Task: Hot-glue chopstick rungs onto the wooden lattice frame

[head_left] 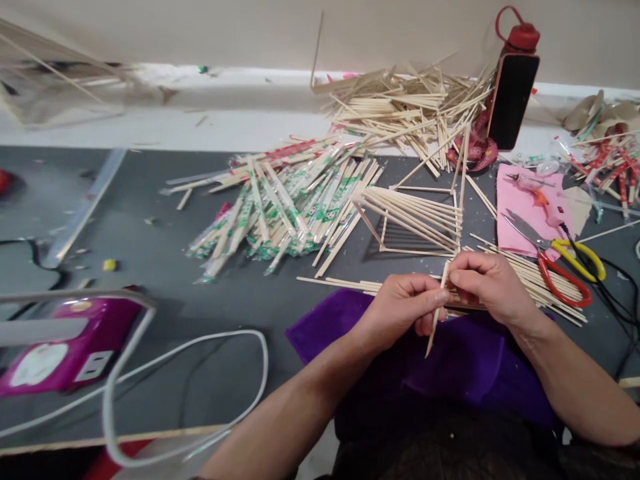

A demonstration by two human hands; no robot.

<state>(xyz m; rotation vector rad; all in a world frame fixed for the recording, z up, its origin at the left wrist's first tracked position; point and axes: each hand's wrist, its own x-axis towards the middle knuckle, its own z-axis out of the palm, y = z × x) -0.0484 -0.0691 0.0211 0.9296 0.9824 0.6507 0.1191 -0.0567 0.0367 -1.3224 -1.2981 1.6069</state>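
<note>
A pale wooden chopstick [434, 329] slants between my two hands, over a purple cloth [327, 320]. My left hand [407, 303] is closed around its middle, thumb on top. My right hand [483, 280] pinches close to the upper end, and its fingertips partly hide what they grip. Just beyond my hands stands a frame of glued chopsticks [410, 213], with a row of slanting sticks across it. Loose bare chopsticks [535, 280] lie under and beside my right hand.
Wrapped chopsticks [295, 207] are heaped left of the frame, and a bare stick pile [400, 107] lies behind. A phone [515, 100] leans on a red-capped bottle [523, 37]. Scissors [545, 247] and a glue gun [543, 198] rest on pink cloth [510, 227]. A white cable [190, 353] loops near a magenta power strip [95, 333].
</note>
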